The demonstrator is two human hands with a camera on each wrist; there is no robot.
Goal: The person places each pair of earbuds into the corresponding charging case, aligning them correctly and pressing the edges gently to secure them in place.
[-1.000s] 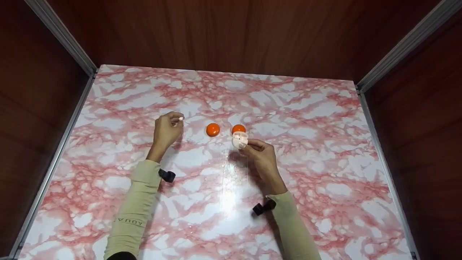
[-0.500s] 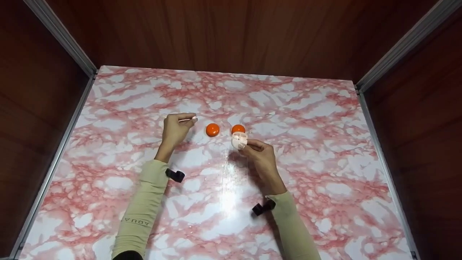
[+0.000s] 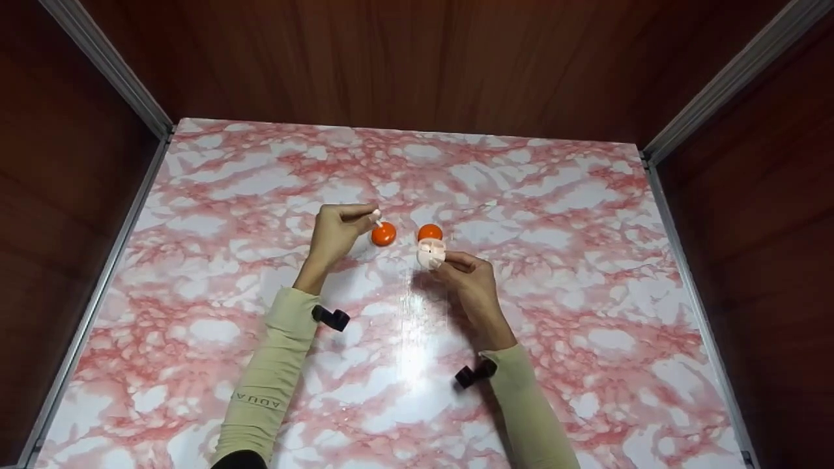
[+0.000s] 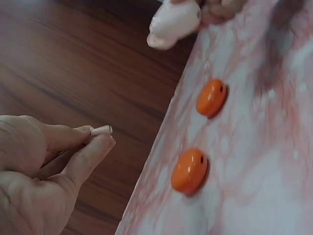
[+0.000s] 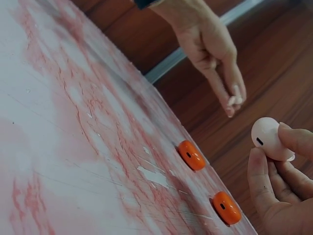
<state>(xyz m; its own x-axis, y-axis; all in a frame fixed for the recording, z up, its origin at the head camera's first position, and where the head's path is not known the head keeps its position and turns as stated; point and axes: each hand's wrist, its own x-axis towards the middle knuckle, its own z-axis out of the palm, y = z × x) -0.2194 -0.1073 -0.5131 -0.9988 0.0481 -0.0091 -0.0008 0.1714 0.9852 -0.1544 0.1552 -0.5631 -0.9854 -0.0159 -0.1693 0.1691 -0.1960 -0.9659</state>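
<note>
My left hand [image 3: 337, 236] pinches a small white earbud [image 4: 101, 130] by thumb and fingertips, its stem sticking out past them. In the head view that hand is just left of one orange earbud case [image 3: 385, 235], with the earbud partly overlapping it. Held up between the thumb and fingers of my right hand [image 3: 474, 281] is a pale pink-white earbud case [image 3: 430, 255], its lid raised. A dark oblong port shows on this case's rounded shell in the right wrist view. Whether an earbud sits inside it is too small to tell.
A second orange earbud case [image 3: 430, 231] lies closed on the red-and-white marbled table [image 3: 573, 260], partly behind the pale case in the head view. Dark wooden panels [image 3: 404, 65] with metal edge strips enclose the table at the back and sides.
My left hand has moved right with the earbud, from well left of the near orange case to right beside it. The right hand and its pale case have barely moved.
</note>
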